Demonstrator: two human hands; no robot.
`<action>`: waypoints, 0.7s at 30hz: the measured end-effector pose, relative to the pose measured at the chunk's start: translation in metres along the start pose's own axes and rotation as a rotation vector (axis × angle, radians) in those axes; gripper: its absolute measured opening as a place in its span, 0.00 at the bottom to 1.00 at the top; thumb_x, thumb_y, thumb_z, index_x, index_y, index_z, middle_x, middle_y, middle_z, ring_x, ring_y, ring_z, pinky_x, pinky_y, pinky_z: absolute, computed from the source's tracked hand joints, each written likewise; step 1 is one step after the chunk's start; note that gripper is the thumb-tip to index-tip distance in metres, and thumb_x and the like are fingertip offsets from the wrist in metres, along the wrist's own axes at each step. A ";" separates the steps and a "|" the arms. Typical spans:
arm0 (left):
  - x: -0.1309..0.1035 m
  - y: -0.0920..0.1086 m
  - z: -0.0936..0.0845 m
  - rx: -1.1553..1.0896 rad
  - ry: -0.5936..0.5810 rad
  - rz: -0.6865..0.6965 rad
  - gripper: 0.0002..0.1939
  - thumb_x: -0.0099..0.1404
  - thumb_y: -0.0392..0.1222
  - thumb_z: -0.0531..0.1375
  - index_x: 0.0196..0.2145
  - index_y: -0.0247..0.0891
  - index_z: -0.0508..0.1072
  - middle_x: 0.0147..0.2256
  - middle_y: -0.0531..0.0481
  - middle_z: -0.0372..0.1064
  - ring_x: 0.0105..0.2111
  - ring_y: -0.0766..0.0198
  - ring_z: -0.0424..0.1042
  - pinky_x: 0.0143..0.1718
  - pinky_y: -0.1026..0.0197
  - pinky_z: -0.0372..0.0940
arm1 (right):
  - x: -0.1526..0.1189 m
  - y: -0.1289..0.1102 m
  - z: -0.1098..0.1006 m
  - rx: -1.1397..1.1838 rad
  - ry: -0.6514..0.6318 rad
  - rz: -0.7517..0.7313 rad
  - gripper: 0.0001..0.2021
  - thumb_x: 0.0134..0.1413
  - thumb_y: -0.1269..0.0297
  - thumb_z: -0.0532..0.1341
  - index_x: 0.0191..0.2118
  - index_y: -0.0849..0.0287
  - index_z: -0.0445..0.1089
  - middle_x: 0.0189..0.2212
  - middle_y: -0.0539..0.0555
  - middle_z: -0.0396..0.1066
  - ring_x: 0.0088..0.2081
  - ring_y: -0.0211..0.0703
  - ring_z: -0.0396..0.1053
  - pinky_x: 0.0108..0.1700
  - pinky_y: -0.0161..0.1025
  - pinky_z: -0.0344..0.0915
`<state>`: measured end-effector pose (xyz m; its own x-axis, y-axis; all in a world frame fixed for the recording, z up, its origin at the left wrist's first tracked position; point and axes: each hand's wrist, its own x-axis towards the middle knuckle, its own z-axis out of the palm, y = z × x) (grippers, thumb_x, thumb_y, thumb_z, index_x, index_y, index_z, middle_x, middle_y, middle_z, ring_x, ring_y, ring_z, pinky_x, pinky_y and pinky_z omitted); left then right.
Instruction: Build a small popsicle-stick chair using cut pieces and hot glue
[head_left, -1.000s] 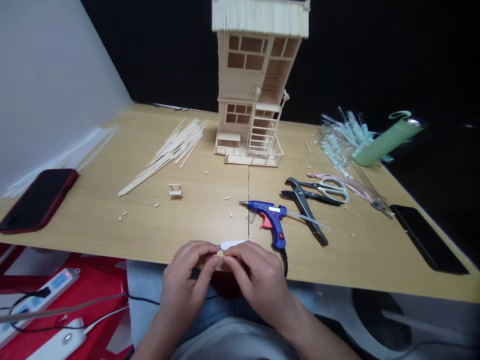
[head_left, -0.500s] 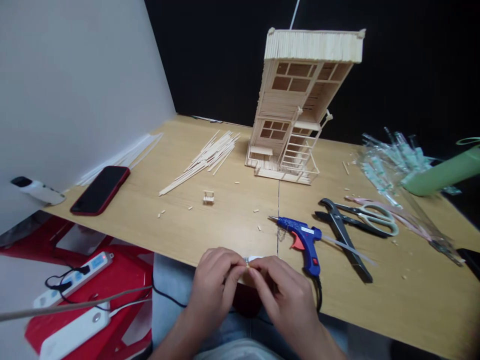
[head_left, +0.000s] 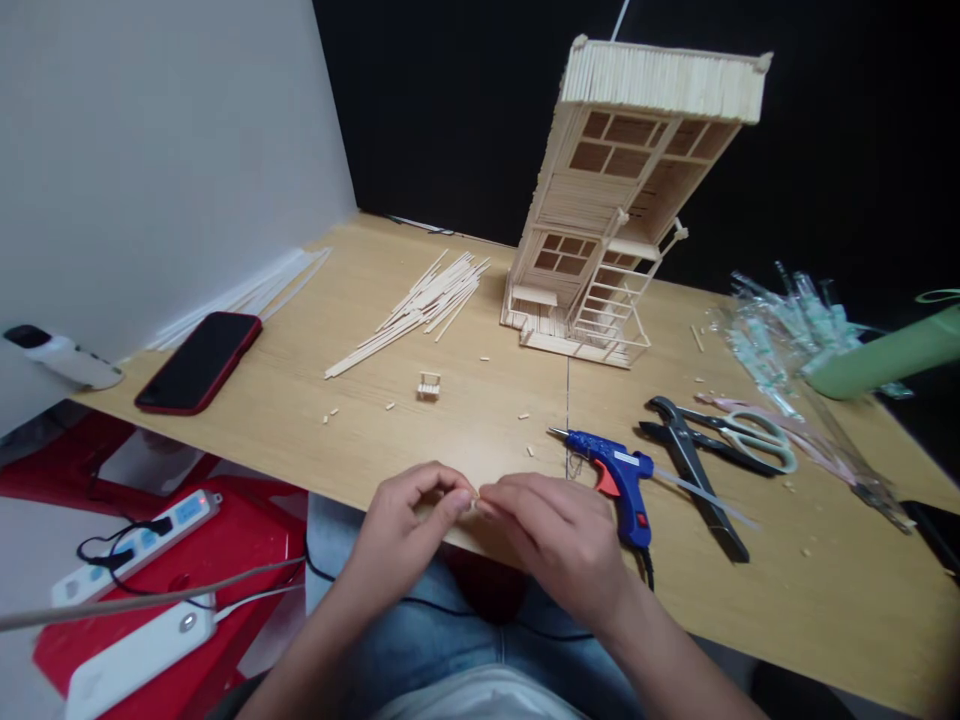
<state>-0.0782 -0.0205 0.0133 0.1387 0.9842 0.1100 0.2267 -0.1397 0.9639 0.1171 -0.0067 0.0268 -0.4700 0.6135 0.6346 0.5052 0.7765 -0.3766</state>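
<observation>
My left hand (head_left: 409,520) and my right hand (head_left: 562,535) meet fingertip to fingertip over the front edge of the wooden table (head_left: 442,440). Both are closed in a pinch around something tiny and pale, too small to name. Just right of my right hand lies a blue glue gun (head_left: 622,480) with a red trigger, its nozzle toward the left. Beyond my hands a tiny wooden chair-like piece (head_left: 429,387) stands on the table, with short cut bits (head_left: 523,416) of stick scattered around it.
A stick-built model house (head_left: 600,200) stands at the back. Thin sticks (head_left: 420,310) lie left of it. A phone (head_left: 199,362) is at left. Pliers (head_left: 697,480), scissors (head_left: 757,440), plastic wrappers (head_left: 780,310) and a green bottle (head_left: 885,350) lie right. Power strips (head_left: 142,650) sit below left.
Both hands have moved up and a little left, further over the table edge, still pinched together. The camera view has shifted slightly.
</observation>
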 end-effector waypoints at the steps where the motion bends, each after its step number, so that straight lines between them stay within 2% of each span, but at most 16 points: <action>1: 0.003 -0.002 -0.004 0.026 0.025 0.028 0.07 0.69 0.43 0.61 0.35 0.39 0.78 0.33 0.51 0.78 0.34 0.64 0.76 0.38 0.65 0.68 | 0.005 0.001 0.003 0.019 -0.007 0.054 0.05 0.66 0.71 0.63 0.40 0.62 0.77 0.32 0.54 0.80 0.33 0.42 0.77 0.37 0.36 0.69; 6: 0.025 -0.018 -0.022 0.213 0.197 0.147 0.06 0.68 0.42 0.62 0.36 0.40 0.79 0.35 0.50 0.79 0.38 0.63 0.77 0.42 0.63 0.69 | 0.038 0.007 0.024 0.111 -0.093 0.328 0.05 0.63 0.73 0.64 0.38 0.59 0.79 0.34 0.53 0.82 0.35 0.43 0.78 0.40 0.36 0.68; 11: 0.056 -0.036 -0.047 0.380 0.269 0.139 0.07 0.66 0.44 0.64 0.35 0.38 0.79 0.35 0.49 0.79 0.37 0.60 0.77 0.42 0.60 0.69 | 0.074 0.029 0.048 0.191 -0.194 0.601 0.04 0.59 0.71 0.68 0.34 0.58 0.81 0.31 0.52 0.82 0.33 0.42 0.77 0.38 0.36 0.66; 15: 0.076 -0.046 -0.067 0.473 0.324 0.090 0.09 0.65 0.45 0.62 0.36 0.38 0.80 0.36 0.47 0.80 0.36 0.58 0.77 0.42 0.57 0.69 | 0.088 0.047 0.067 0.184 -0.192 0.637 0.03 0.57 0.71 0.69 0.33 0.59 0.81 0.31 0.54 0.82 0.32 0.43 0.76 0.37 0.36 0.64; 21: 0.090 -0.052 -0.076 0.489 0.236 0.043 0.11 0.62 0.46 0.65 0.39 0.37 0.79 0.37 0.45 0.79 0.36 0.56 0.76 0.43 0.53 0.69 | 0.089 0.057 0.082 0.200 -0.183 0.623 0.02 0.58 0.69 0.69 0.34 0.59 0.81 0.31 0.53 0.81 0.32 0.41 0.74 0.37 0.35 0.63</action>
<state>-0.1512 0.0840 -0.0085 -0.0498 0.9663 0.2527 0.6554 -0.1593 0.7383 0.0448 0.1038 0.0071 -0.2587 0.9556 0.1410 0.5857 0.2712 -0.7638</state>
